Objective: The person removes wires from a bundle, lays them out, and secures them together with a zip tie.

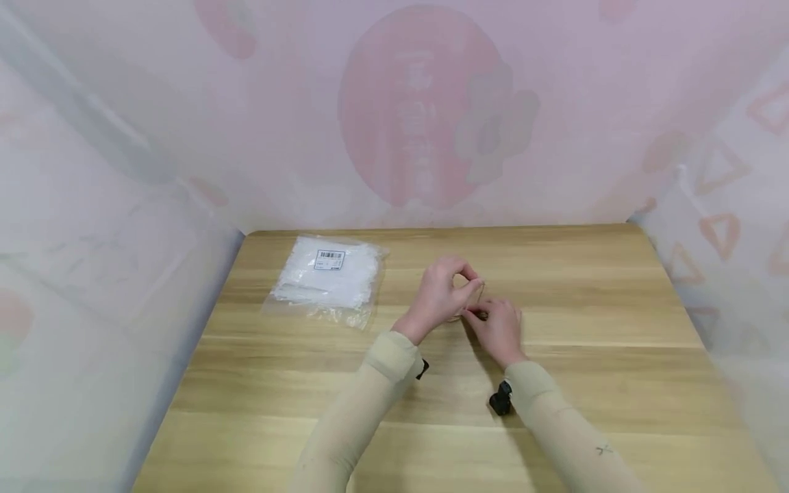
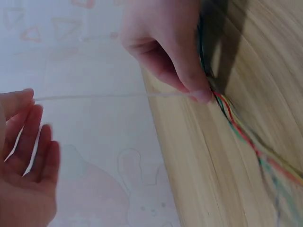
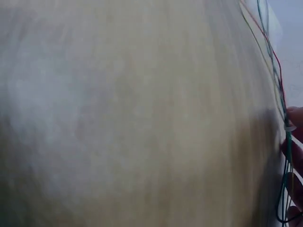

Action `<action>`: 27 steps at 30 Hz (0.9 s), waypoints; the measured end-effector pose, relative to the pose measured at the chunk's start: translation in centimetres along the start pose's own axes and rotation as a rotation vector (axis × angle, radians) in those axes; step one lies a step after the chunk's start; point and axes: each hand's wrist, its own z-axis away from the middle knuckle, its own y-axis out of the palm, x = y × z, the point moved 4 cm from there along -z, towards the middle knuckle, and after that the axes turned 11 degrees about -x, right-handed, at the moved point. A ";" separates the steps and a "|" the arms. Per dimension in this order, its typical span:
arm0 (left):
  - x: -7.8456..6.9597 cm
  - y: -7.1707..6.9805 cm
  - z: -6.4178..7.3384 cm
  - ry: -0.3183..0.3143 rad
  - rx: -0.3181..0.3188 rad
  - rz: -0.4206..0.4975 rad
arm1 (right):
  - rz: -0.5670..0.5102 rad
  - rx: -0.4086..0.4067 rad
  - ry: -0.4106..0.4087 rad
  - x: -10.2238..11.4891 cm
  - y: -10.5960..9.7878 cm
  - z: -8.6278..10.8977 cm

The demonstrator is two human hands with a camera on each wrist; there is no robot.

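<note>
A bundle of thin colored wires (image 2: 246,135), red, green, yellow and dark, passes under the fingertips of my right hand (image 1: 499,325). That hand pinches the bundle low over the table. From the pinch a thin white cable tie (image 2: 109,96) stretches out straight in the left wrist view. Its far end sits between the thumb and forefinger of my left hand (image 1: 444,287), whose other fingers are loosely bent. In the right wrist view a white band of the tie (image 3: 289,128) lies against the wires beside the fingers; whether it circles them fully is hidden.
A clear plastic bag (image 1: 327,274) with white contents and a barcode label lies flat on the wooden table (image 1: 259,383), left of my hands. Pale printed walls (image 1: 277,137) enclose the table's back and sides. Each wrist carries a small black camera (image 1: 501,399).
</note>
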 end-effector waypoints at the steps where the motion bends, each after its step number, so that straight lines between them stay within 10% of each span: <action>1: 0.3 0.1 0.0 -0.051 0.044 0.002 | 0.004 0.010 0.005 0.0 0.0 -0.1; 6: 3.3 1.5 2.0 -0.287 0.337 -0.200 | 0.017 0.053 0.043 -0.5 0.0 -0.3; 10: 5.9 3.0 4.5 -0.302 0.474 -0.429 | 0.033 0.085 0.061 -0.3 0.1 -0.3; 27: 6.9 3.5 4.4 -0.355 0.320 -0.356 | 0.159 0.112 0.041 2.5 0.1 -1.0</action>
